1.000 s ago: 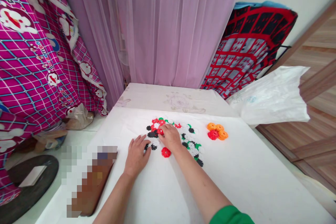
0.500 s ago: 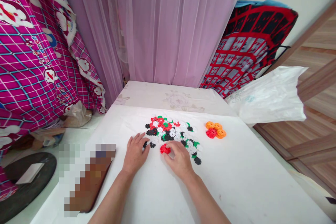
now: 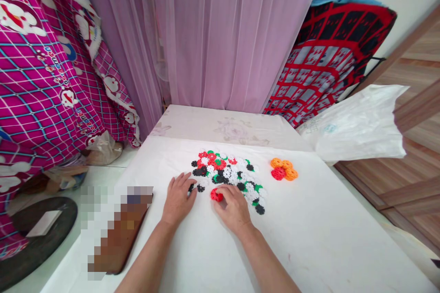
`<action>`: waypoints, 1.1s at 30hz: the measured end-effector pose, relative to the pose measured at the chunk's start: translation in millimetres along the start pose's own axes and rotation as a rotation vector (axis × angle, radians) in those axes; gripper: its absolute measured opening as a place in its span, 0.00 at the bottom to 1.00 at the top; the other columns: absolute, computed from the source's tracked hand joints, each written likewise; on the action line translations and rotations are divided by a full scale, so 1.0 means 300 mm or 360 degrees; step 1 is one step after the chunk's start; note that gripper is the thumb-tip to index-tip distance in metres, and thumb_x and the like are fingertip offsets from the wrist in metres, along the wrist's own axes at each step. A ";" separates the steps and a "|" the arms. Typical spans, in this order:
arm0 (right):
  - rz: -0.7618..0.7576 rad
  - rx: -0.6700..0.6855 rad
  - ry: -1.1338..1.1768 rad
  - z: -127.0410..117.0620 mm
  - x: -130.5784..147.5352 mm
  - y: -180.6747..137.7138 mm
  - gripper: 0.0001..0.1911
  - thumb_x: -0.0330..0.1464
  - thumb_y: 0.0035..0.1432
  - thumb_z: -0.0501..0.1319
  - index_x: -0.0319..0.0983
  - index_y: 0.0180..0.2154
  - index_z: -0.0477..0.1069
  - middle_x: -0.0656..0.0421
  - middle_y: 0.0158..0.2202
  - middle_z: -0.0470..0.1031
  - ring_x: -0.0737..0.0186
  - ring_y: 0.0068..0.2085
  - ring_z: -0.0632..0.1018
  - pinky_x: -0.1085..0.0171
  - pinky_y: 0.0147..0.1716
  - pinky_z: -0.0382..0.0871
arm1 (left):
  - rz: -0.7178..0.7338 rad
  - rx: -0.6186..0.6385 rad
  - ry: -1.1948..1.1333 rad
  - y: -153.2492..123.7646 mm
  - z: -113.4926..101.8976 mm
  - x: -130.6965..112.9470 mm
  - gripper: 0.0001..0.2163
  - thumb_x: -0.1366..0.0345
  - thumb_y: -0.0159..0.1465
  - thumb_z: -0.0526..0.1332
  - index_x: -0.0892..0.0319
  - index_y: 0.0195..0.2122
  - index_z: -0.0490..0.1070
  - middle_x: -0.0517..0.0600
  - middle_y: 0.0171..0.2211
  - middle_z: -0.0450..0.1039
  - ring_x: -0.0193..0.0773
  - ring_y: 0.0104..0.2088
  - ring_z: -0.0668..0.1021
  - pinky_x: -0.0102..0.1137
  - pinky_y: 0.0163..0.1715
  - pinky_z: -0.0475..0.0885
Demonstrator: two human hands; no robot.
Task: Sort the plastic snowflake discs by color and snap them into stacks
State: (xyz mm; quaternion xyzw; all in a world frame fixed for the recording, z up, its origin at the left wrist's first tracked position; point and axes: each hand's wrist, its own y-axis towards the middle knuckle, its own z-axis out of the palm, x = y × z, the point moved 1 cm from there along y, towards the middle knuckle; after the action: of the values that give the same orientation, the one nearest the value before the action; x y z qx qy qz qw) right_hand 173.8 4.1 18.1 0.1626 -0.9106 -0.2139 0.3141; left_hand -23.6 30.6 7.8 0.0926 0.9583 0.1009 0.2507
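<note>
Between the thumb and fingers of my right hand [image 3: 234,208] are red snowflake discs [image 3: 215,195], held low over the table at the near edge of the pile. How many are there I cannot make out. My left hand [image 3: 178,198] lies palm down on the white tabletop with its fingers spread, beside a few black discs [image 3: 200,187]. Past both hands spreads a loose pile of black, white, green and red snowflake discs [image 3: 227,172]. Off to the right sits a joined cluster of orange discs [image 3: 290,174] with a red part [image 3: 278,173] at its front.
A phone-like slab [image 3: 120,252], partly pixelated, lies at the table's left edge. A white plastic bag [image 3: 360,128] hangs by the right side. Behind the white-covered table [image 3: 309,238] falls a purple curtain [image 3: 220,36]. A dark round base [image 3: 62,219] stands on the floor at left.
The view has shifted very slightly. Both hands keep their places on the table, and the red discs stay in my right fingers, turned a little.
</note>
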 end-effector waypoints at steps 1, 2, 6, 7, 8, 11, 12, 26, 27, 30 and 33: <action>0.0002 0.0002 -0.0002 0.002 -0.001 0.000 0.08 0.27 0.52 0.62 0.42 0.36 0.73 0.58 0.41 0.77 0.59 0.42 0.74 0.60 0.45 0.67 | 0.0005 -0.0005 -0.0001 0.000 0.000 0.000 0.11 0.64 0.64 0.54 0.52 0.44 0.72 0.51 0.60 0.69 0.50 0.63 0.66 0.55 0.62 0.56; 0.0003 0.0007 -0.0003 0.003 -0.002 0.000 0.08 0.27 0.52 0.62 0.42 0.36 0.73 0.58 0.41 0.77 0.59 0.42 0.74 0.60 0.45 0.67 | 0.0011 -0.0014 -0.0003 0.000 0.001 0.001 0.10 0.64 0.64 0.54 0.52 0.44 0.72 0.52 0.59 0.69 0.50 0.63 0.66 0.55 0.62 0.56; -0.0003 0.0026 -0.0014 0.006 -0.005 -0.002 0.08 0.28 0.53 0.62 0.43 0.37 0.73 0.58 0.41 0.76 0.58 0.43 0.74 0.60 0.45 0.68 | 0.0020 -0.0031 -0.0003 0.000 -0.001 -0.001 0.10 0.64 0.64 0.54 0.52 0.44 0.73 0.52 0.59 0.70 0.50 0.62 0.67 0.55 0.62 0.56; -0.0006 0.0022 -0.0011 0.005 -0.005 -0.003 0.08 0.28 0.53 0.62 0.43 0.37 0.74 0.58 0.42 0.76 0.58 0.43 0.74 0.60 0.45 0.68 | 0.0018 -0.0028 -0.0002 0.000 -0.002 -0.002 0.10 0.64 0.64 0.54 0.52 0.44 0.73 0.53 0.59 0.70 0.50 0.62 0.67 0.55 0.62 0.56; -0.0008 0.0014 -0.0004 0.004 -0.004 -0.004 0.08 0.28 0.53 0.62 0.43 0.37 0.74 0.58 0.42 0.76 0.58 0.43 0.74 0.60 0.46 0.68 | 0.0017 -0.0025 -0.0003 0.000 -0.003 -0.002 0.10 0.64 0.64 0.54 0.52 0.44 0.73 0.53 0.59 0.70 0.50 0.62 0.67 0.55 0.62 0.56; -0.0003 -0.0032 0.0018 -0.004 -0.006 -0.007 0.08 0.29 0.55 0.60 0.43 0.38 0.74 0.57 0.43 0.76 0.59 0.44 0.75 0.60 0.47 0.69 | 0.0017 -0.0032 -0.0014 0.000 -0.003 -0.002 0.11 0.64 0.64 0.54 0.52 0.44 0.73 0.53 0.59 0.70 0.50 0.62 0.67 0.55 0.62 0.57; 0.0003 -0.0043 0.0021 -0.008 -0.009 -0.006 0.07 0.30 0.56 0.60 0.43 0.37 0.74 0.56 0.42 0.76 0.59 0.44 0.75 0.60 0.47 0.69 | 0.0017 -0.0037 -0.0018 0.000 -0.003 -0.001 0.10 0.64 0.63 0.55 0.52 0.43 0.73 0.53 0.59 0.70 0.50 0.62 0.67 0.55 0.62 0.57; 0.0276 0.0088 -0.0436 0.014 -0.153 0.245 0.13 0.29 0.54 0.61 0.41 0.43 0.75 0.53 0.42 0.78 0.52 0.44 0.75 0.57 0.45 0.68 | 0.0042 -0.0057 -0.0024 0.001 0.001 0.006 0.10 0.64 0.63 0.55 0.52 0.43 0.73 0.53 0.58 0.70 0.51 0.62 0.68 0.56 0.61 0.58; 0.0295 0.0118 -0.0462 0.023 -0.158 0.264 0.13 0.29 0.54 0.61 0.41 0.43 0.75 0.53 0.42 0.78 0.52 0.45 0.75 0.57 0.46 0.67 | 0.0042 -0.0059 -0.0024 0.001 0.002 0.007 0.10 0.64 0.63 0.55 0.52 0.43 0.73 0.53 0.58 0.70 0.51 0.62 0.68 0.56 0.61 0.58; 0.0264 0.0214 -0.0489 0.046 -0.163 0.302 0.15 0.31 0.52 0.63 0.41 0.44 0.75 0.53 0.42 0.78 0.52 0.44 0.75 0.56 0.47 0.67 | 0.0050 -0.0061 -0.0021 0.000 0.005 0.010 0.10 0.64 0.63 0.55 0.51 0.43 0.73 0.53 0.58 0.70 0.51 0.62 0.67 0.56 0.61 0.57; 0.0182 0.0230 -0.0432 0.061 -0.149 0.318 0.18 0.32 0.52 0.64 0.42 0.47 0.75 0.54 0.45 0.78 0.52 0.46 0.74 0.55 0.49 0.66 | 0.0056 -0.0053 -0.0015 -0.001 0.006 0.011 0.10 0.64 0.64 0.54 0.51 0.43 0.73 0.52 0.58 0.70 0.51 0.62 0.67 0.56 0.61 0.57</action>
State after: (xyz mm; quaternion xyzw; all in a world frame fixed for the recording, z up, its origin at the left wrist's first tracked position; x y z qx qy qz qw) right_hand 180.2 110.1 29.6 0.1022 -0.9654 -0.1496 0.1874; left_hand -25.6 31.4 4.8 0.1059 0.9536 0.1208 0.2548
